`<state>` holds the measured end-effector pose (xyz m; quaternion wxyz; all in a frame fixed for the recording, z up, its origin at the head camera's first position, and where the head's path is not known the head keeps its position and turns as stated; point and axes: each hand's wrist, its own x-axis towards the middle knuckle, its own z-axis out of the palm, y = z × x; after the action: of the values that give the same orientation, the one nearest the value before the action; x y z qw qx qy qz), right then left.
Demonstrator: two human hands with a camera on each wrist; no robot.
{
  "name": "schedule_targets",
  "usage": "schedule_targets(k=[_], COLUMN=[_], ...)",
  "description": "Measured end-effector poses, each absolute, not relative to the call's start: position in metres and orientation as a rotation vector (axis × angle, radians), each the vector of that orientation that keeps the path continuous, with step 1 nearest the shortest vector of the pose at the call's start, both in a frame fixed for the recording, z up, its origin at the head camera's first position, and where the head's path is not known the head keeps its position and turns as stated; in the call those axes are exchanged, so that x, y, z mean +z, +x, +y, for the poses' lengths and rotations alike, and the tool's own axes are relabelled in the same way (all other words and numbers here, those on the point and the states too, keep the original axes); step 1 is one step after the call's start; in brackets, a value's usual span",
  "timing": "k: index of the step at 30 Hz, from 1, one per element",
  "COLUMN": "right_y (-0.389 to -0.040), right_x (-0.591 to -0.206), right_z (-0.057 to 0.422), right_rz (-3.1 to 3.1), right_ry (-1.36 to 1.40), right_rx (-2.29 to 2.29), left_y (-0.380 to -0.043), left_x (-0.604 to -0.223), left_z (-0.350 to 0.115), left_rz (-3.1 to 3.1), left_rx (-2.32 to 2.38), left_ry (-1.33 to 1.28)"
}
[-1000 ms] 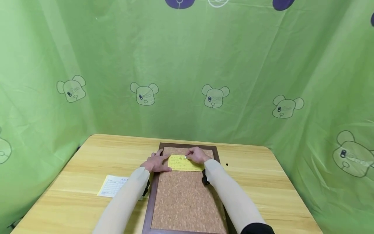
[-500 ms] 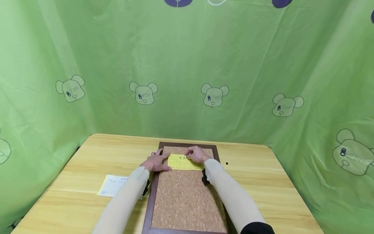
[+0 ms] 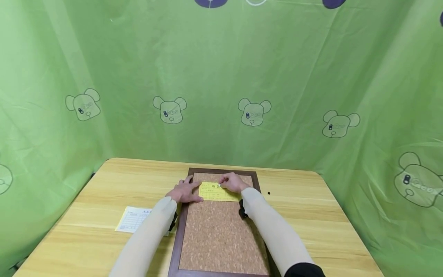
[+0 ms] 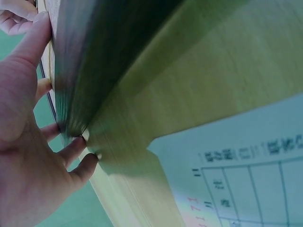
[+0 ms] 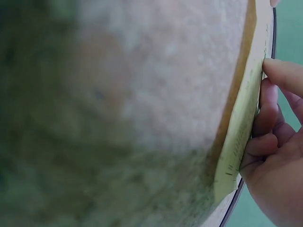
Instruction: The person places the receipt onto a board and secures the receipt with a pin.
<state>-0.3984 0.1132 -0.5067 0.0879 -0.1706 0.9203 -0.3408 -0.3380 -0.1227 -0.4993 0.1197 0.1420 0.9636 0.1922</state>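
Note:
A yellow printed slip point(image 3: 211, 194) lies on the far part of a cork board point(image 3: 221, 234) with a dark brown wooden frame. My left hand point(image 3: 185, 192) rests spread at its left edge, thumb and index finger touching the slip's side. The remaining fingers point(image 4: 71, 151) reach over the board's frame point(image 4: 90, 71). At the slip's top edge, my right hand point(image 3: 233, 183) pinches a small white pushpin-like piece point(image 3: 219, 185), mostly hidden by the fingertips. The right wrist view has the curled fingers point(image 5: 270, 113) close against the yellow slip point(image 5: 236, 137).
A white printed form point(image 3: 133, 219) lies on the wooden table point(image 3: 86, 246) left of the board, partly behind my left sleeve. One small black dot-like item point(image 3: 268, 193) is on the table right of the board. Green curtains point(image 3: 214, 77) enclose the table's back and sides.
Both hands, the slip and the board keep their places. Only a slight shift of the head view shows.

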Motion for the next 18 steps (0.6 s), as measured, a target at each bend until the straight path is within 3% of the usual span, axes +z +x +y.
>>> schedule_targets(k=[18], right_y=[-0.4006], right_x=[-0.5095], right_z=[0.1127], right_rz=[2.755], right_ry=[-0.437], right_rx=[-0.997], left_y=[-0.3380], left_x=[-0.4967], left_z=[-0.1221], left_rz=[2.806], left_rx=[0.530], left_ry=[0.399])
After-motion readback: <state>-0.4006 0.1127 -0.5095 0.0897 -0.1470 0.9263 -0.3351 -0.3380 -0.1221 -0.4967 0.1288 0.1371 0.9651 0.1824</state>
